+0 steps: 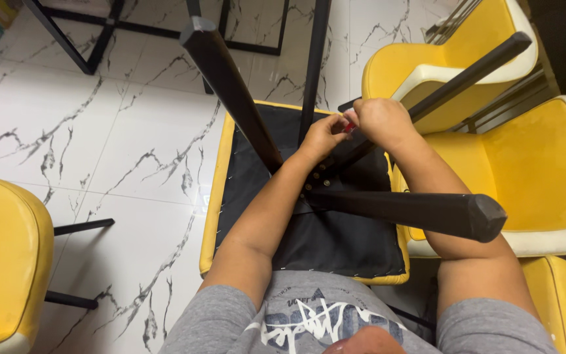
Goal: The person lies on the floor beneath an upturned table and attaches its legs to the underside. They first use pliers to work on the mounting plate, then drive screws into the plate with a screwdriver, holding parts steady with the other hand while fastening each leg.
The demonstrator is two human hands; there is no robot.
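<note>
An upside-down yellow chair [212,216] lies in front of me, its black fabric underside [335,242] up and its black legs [230,85] pointing toward the camera. My left hand [322,136] rests near the middle where the legs join. My right hand [382,121] is closed right beside it, over the base of the far-right leg [473,69]. A small red thing [349,127] shows between the two hands; which hand grips it is unclear. A thick leg [420,213] crosses over my right forearm.
Yellow padded chairs stand at the right [545,177], at the upper right [473,33] and at the left edge [1,262]. A black metal table frame [99,39] stands at the top on the white marbled floor [99,144].
</note>
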